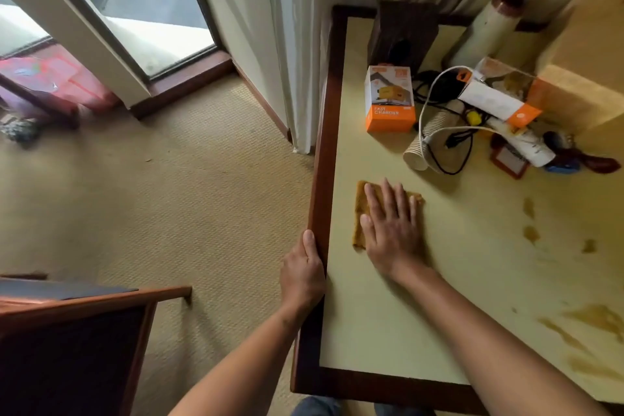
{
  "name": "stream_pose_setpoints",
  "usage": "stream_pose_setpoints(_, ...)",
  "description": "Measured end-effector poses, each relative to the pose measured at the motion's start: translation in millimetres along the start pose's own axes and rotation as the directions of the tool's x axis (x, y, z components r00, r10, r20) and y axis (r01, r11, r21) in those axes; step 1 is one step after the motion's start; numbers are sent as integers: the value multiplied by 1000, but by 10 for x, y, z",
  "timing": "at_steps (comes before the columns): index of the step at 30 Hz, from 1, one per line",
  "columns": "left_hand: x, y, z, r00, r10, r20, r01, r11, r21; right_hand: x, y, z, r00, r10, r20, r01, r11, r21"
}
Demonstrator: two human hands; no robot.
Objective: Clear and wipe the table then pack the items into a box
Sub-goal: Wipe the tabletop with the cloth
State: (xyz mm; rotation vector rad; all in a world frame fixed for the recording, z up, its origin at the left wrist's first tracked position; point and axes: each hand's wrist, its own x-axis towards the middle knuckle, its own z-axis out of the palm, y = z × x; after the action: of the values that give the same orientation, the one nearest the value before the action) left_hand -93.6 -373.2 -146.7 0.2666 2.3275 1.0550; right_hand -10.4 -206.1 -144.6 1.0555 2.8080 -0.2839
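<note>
A cream-topped table (405, 314) with a dark wooden rim fills the right half of the head view. My right hand (391, 230) lies flat with straight fingers on a folded orange-brown cloth (359, 213) near the table's left side. My left hand (302, 273) grips the table's left wooden edge, thumb on top. Brown spill stains (594, 317) mark the right part of the tabletop. At the back stand an orange and white charger box (388, 100), a tipped paper cup (422, 145), a second orange and white box (499, 94) and tangled cables (449, 145).
A dark wooden box (403, 34) and a lamp base (486, 27) stand at the table's far edge by the curtains. A white tube (530, 145), a red-framed item (508, 160) and small dark objects lie at the right. A chair (74, 341) stands on the carpet at lower left.
</note>
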Motion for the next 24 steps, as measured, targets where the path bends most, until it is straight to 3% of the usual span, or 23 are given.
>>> stream_pose_setpoints(2, 24, -23, 15, 1000, -8, 3, 8, 1000, 5, 288, -196, -8, 995, 90, -30, -89, 995, 33)
stream_pose_setpoints(4, 39, -54, 36, 1000, -17, -1, 17, 1000, -17, 426, -458, 26, 996, 82, -22, -80, 994, 76)
stream_pose_setpoints(8, 72, -122, 35, 1000, -23, -2, 22, 979, -205, -120, -728, 124, 990, -142, -7, 142, 984, 108)
stream_pose_setpoints(12, 58, -112, 43, 999, -43, 25, 48, 959, -279, -881, -253, 149, 946, -318, 69, 315, 948, 55)
stream_pose_setpoints(14, 30, -88, 40, 999, -38, 15, 41, 962, -271, -860, 99, 81, 960, -270, 75, 269, 963, 12)
stream_pose_setpoints(16, 36, -102, 48, 999, -35, 11, 37, 971, -237, -595, 316, 22, 989, -132, 73, 133, 991, -17)
stream_pose_setpoints(20, 30, -83, 43, 998, -56, 19, 59, 974, -217, -163, -13, 2, 996, 86, 34, -88, 995, 53)
stream_pose_setpoints(24, 57, -104, -21, 981, -150, 119, 184, 911, -369, -676, -664, 199, 985, -155, 72, 148, 985, 93)
